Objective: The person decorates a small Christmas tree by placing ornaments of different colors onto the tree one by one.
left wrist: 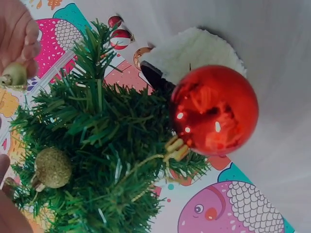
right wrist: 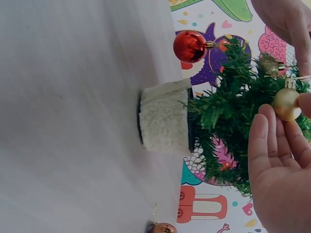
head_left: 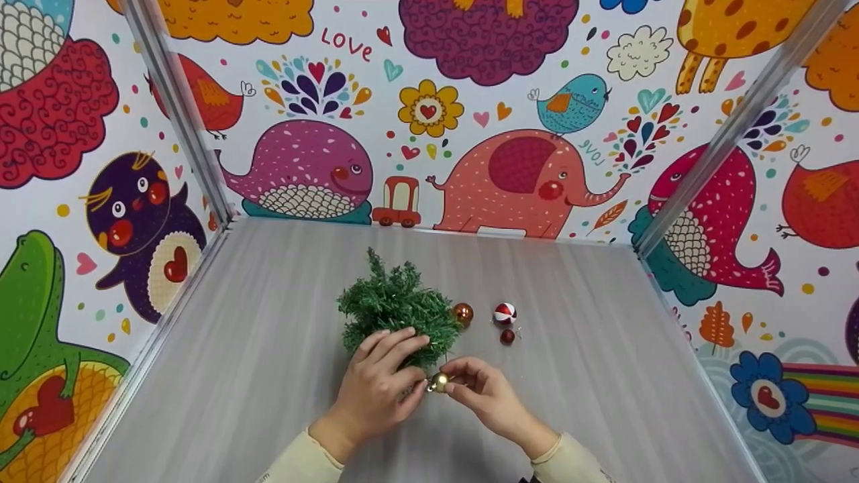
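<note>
A gold Christmas ball point(head_left: 439, 382) is pinched between the thumb and fingertips of my right hand point(head_left: 488, 396), at the near side of a small artificial Christmas tree point(head_left: 396, 305). My left hand point(head_left: 379, 376) lies over the branches, its thumb and forefinger tips together on the ball's hanging string point(right wrist: 302, 77). A shiny red ball point(left wrist: 216, 109) and a glittery gold ball point(left wrist: 52, 167) hang on the tree in the left wrist view. The tree's pot, wrapped in white fleece point(right wrist: 165, 116), stands upright in the right wrist view; the branches hide it in the head view.
To the right of the tree lie a copper-coloured ball point(head_left: 463, 313), a red-and-white striped ball point(head_left: 504, 313) and a small dark red ball point(head_left: 507, 337). The grey table point(head_left: 268, 302) is bounded by printed panels point(head_left: 429, 161) with metal corner posts point(head_left: 181, 114).
</note>
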`<action>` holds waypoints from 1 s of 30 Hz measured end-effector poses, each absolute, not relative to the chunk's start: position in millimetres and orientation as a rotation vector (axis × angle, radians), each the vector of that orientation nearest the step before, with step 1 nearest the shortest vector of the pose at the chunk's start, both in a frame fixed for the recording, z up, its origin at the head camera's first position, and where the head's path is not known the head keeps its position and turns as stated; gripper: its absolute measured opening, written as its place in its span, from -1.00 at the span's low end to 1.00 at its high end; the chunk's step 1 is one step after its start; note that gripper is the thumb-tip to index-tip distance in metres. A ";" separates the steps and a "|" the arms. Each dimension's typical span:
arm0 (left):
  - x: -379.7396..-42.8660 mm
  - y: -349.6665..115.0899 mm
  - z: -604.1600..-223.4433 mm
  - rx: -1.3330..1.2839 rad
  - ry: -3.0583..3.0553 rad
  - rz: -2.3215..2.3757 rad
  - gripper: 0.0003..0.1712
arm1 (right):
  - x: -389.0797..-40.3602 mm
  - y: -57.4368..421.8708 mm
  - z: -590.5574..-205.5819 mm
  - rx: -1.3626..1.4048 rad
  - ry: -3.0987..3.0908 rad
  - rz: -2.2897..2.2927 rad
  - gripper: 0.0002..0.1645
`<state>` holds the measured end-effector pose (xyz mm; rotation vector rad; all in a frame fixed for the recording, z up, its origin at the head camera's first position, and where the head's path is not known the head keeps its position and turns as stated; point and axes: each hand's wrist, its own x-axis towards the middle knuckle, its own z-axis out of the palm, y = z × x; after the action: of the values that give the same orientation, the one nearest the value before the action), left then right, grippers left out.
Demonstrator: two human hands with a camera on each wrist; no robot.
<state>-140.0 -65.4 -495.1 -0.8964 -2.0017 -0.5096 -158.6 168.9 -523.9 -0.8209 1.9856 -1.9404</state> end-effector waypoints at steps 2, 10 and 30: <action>-140.3 -65.0 -494.9 -0.893 -2.002 -0.503 -0.93 | -158.2 167.7 -525.2 -0.834 1.991 -1.936 -0.68; -139.5 -66.2 -495.5 -0.883 -1.994 -0.513 -0.91 | -149.6 157.0 -516.7 -1.057 2.289 -1.842 -0.78; -136.5 -69.0 -499.8 -0.840 -2.018 -0.519 -0.89 | -151.4 137.0 -522.5 -1.415 2.671 -1.721 -0.78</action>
<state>-136.5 -69.0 -499.8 -0.8397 -2.0184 -0.5195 -151.4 137.0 -522.5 -1.4152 2.6711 -1.7208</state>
